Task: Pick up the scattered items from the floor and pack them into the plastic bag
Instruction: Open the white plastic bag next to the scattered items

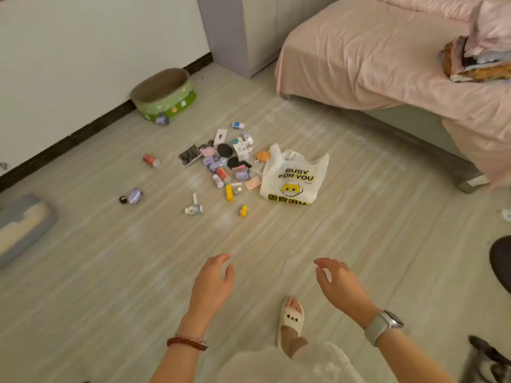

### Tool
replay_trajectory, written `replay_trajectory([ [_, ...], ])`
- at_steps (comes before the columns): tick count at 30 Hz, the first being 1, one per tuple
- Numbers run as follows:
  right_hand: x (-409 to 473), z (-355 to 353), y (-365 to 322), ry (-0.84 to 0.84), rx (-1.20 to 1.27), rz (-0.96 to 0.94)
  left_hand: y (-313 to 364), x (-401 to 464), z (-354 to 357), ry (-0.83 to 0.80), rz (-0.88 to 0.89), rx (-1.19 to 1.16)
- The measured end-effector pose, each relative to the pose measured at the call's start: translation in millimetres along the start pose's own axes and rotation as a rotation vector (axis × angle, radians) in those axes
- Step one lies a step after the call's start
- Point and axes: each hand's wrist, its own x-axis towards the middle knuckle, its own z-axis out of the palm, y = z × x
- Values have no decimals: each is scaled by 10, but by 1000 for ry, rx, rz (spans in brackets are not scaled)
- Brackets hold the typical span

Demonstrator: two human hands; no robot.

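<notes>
A white plastic bag (293,178) printed "BUSY FOR YOU" lies on the wood floor near the bed. Left of it is a heap of several small items (226,158): bottles, packets, black pads. Strays lie around it: a red bottle (151,160), a purple bottle (134,196), a white bottle (194,209), a yellow box (229,192) and a small yellow toy (243,210). My left hand (213,283) and my right hand (338,286) hover low in the view, well short of the items. Both hold nothing, fingers apart.
A pink-covered bed (387,64) fills the upper right, with folded clothes (475,56) on it. A green round cat bed (164,95) sits by the wall. A grey mat (22,228) lies at the left edge. My slippered foot (291,319) stands below my hands.
</notes>
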Motion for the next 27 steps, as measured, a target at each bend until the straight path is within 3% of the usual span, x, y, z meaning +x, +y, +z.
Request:
replay_trajectory([
  [6, 1250, -834, -41, 23, 19, 11, 983, 1399, 38, -3, 79, -7],
  [18, 3929, -2181, -123, -6, 41, 125, 2023, 4231, 234, -94, -79, -147],
  [27, 5879, -3174, -156, -56, 39, 122, 3031, 6187, 319, -171, -120, -128],
])
